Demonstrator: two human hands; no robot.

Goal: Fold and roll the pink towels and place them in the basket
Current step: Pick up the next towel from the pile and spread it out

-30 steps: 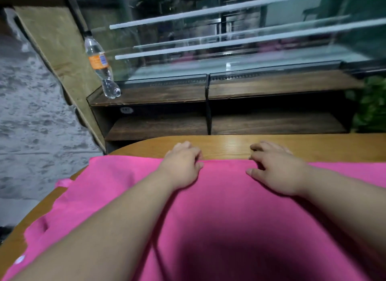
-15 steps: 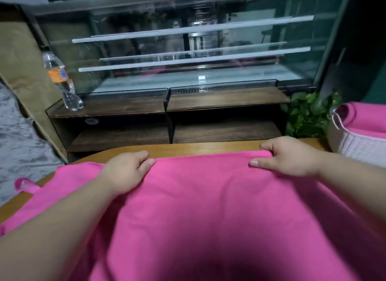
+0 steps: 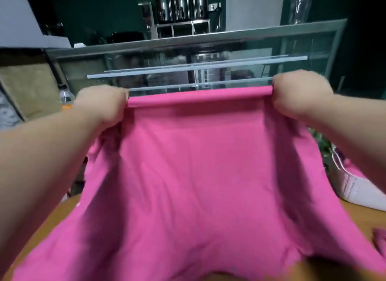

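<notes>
plain pink towel (image 3: 200, 176), white basket (image 3: 353, 188), wood-brown table (image 3: 371, 218)

The left grip (image 3: 102, 107) and the right grip (image 3: 300, 96) each held the top edge of the pink towel (image 3: 198, 176), with the fingers curled around it. This edge was stretched straight between them, lifted above the tabletop (image 3: 52, 222). The lower part of the towel lay on the tabletop. A white basket (image 3: 355, 188) stood at the right, just beside the towel. A bottle (image 3: 65, 96) stood behind the left grip, near a glass display case (image 3: 208, 50).
</notes>
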